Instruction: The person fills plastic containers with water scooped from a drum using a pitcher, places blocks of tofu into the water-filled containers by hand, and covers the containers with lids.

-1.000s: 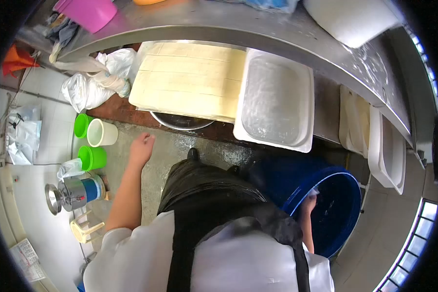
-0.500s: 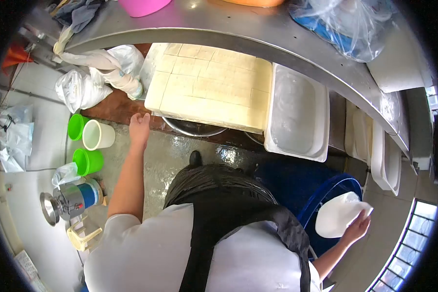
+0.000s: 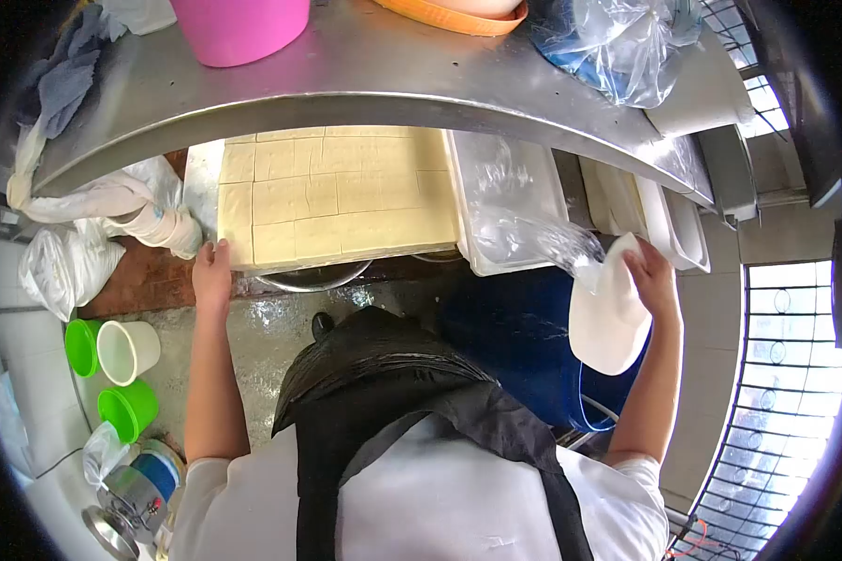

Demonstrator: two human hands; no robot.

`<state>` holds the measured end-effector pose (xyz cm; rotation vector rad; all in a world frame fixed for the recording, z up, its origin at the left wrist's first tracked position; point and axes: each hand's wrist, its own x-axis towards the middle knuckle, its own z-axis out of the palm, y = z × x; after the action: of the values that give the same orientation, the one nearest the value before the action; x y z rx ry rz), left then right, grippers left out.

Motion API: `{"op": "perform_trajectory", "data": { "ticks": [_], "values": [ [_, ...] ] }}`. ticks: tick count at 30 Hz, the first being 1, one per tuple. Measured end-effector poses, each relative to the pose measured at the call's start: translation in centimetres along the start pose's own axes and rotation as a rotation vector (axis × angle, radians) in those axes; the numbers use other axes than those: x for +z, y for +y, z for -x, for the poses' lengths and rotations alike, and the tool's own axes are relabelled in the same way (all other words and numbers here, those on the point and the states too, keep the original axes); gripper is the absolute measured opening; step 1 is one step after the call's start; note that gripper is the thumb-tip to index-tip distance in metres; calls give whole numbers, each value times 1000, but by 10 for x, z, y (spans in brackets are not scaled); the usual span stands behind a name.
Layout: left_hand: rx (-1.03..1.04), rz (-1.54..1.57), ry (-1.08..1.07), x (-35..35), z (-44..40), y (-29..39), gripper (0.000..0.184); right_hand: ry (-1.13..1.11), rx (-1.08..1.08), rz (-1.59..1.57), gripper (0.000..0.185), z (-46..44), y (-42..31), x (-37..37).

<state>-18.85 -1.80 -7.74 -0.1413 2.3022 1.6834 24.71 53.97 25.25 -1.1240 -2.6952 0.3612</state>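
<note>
My right hand [image 3: 652, 276] grips the edge of a white plastic scoop-like vessel [image 3: 611, 318], tilted beside the blue barrel [image 3: 580, 393]. Clear water [image 3: 543, 238] streams from it in a splash to the left, over a white rectangular tub [image 3: 515, 192]. My left hand [image 3: 212, 271] is at the near left corner of a large pale-yellow slab that looks like tofu [image 3: 337, 192], scored into blocks. Its visible fingertips are slightly apart; whether it presses on the slab's edge is hard to tell. A metal sheet [image 3: 201, 182] shows at the slab's left side.
A steel shelf [image 3: 346, 79] crosses above the slab, bearing a pink tub [image 3: 241, 28] and a plastic bag [image 3: 617, 47]. Green buckets [image 3: 129, 409] and a cream bucket [image 3: 129, 352] stand at left. More white tubs [image 3: 664, 215] are at right. The floor [image 3: 262, 337] is wet.
My right hand has swung the white vessel up and forward from over the barrel, and water now flies out of it. My left hand stays near the slab's corner.
</note>
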Motion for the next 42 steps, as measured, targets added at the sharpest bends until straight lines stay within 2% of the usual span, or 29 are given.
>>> {"op": "perform_trajectory", "data": {
  "ticks": [2, 4, 7, 9, 12, 17, 21, 25, 27, 29, 30, 31, 32, 33, 34, 35, 36, 39, 42],
  "values": [
    [14, -46, -21, -2, 3, 2, 68, -96, -39, 144, 54, -7, -30, 6],
    [28, -98, -34, -3, 15, 17, 68, -168, -30, 152, 54, -14, -52, 10],
    [34, -120, -40, 0, 29, 36, 60, -249, -56, 238, 52, -24, -71, 19],
    [32, -11, -143, 2, 29, 35, 51, -381, -73, 302, 51, -31, -83, 22],
    [14, -36, -96, 8, 32, 39, 44, -452, -147, 358, 49, -38, -90, 24],
    [-38, 35, -69, 14, 32, 28, 44, -470, -154, 508, 43, -39, -98, 20],
    [-36, 150, -63, 22, 37, 23, 45, -418, -123, 604, 38, -42, -78, 6],
    [-5, 156, -13, 27, 42, 26, 48, -284, 3, 649, 36, -50, -11, -13],
    [-144, 242, -6, 28, 51, 37, 53, -309, 47, 695, 35, -58, 41, -10],
    [-186, 352, -21, 29, 50, 28, 60, -309, 167, 1033, 35, -54, 64, -1],
    [-225, 465, -41, 29, 49, 22, 66, -279, 127, 974, 37, -47, 40, 5],
    [-226, 463, -23, 30, 52, 20, 66, -251, 88, 729, 40, -52, 48, 27],
    [-302, 559, 17, 35, 55, 17, 73, -114, -14, 624, 43, -48, 49, 56],
    [-378, 657, 57, 40, 59, 15, 80, -149, -38, 491, 43, -44, 27, 83],
    [-375, 655, 78, 45, 60, 12, 80, -156, -171, 314, 48, -41, 32, 120],
    [-411, 795, 37, 49, 61, 8, 85, -295, 14, -106, 56, -29, -17, 133],
    [-442, 938, -2, 51, 62, 8, 91, -315, -48, -121, 65, -19, -30, 164],
    [-498, 945, 43, 50, 64, 19, 93, -410, -214, -110, 95, -3, -67, 228],
    [-481, 859, 34, 46, 61, 14, 92, -512, -174, -49, 89, 4, -99, 248]
  ]
}}
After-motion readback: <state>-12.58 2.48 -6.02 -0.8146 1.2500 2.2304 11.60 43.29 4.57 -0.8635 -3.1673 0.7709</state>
